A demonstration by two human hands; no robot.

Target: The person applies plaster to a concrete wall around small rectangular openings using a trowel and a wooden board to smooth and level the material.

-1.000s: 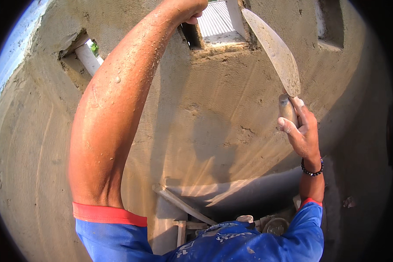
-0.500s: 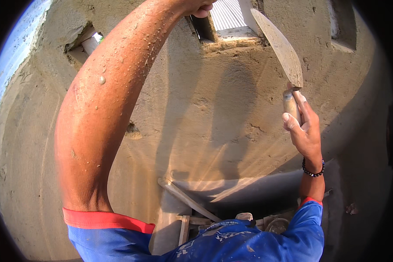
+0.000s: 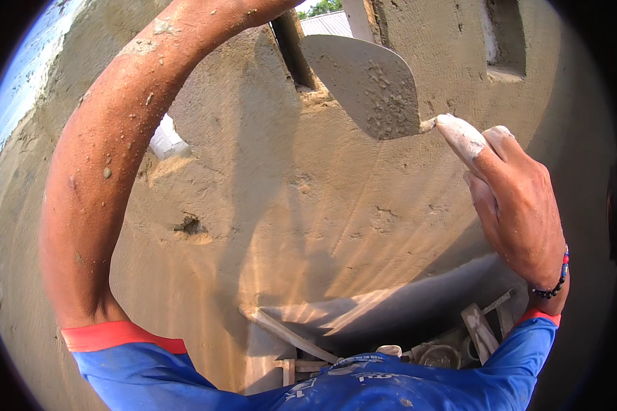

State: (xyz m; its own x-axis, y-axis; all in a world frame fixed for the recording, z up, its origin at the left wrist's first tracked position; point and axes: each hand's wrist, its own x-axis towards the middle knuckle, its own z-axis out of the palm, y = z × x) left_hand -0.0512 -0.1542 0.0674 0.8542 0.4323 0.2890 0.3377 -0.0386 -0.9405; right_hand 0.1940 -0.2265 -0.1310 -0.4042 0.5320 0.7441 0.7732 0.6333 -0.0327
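A trowel point(image 3: 370, 89) with a broad, rounded metal blade is gripped in my right hand point(image 3: 517, 202). Its blade points up and to the left, its broad face toward me and speckled with wet mortar. The handle is mostly hidden by my fingers, which are whitened with mortar. Behind the blade is a rough plastered wall point(image 3: 349, 205), close to a window opening point(image 3: 329, 25). My left forearm point(image 3: 127, 116), spattered with mortar, reaches up past the top edge, so the left hand is out of the picture.
A recess point(image 3: 506, 38) is set into the wall at the upper right. On the left are a gap with a white piece point(image 3: 166, 139) and a small hole point(image 3: 192, 225). Below lie a slanting wooden plank point(image 3: 291, 334), a round container point(image 3: 440, 356) and a wooden frame point(image 3: 480, 332).
My right hand has turned, swinging the trowel from nearly edge-on to broad face toward me, farther left. The left hand has risen out of view, its forearm shifting left.
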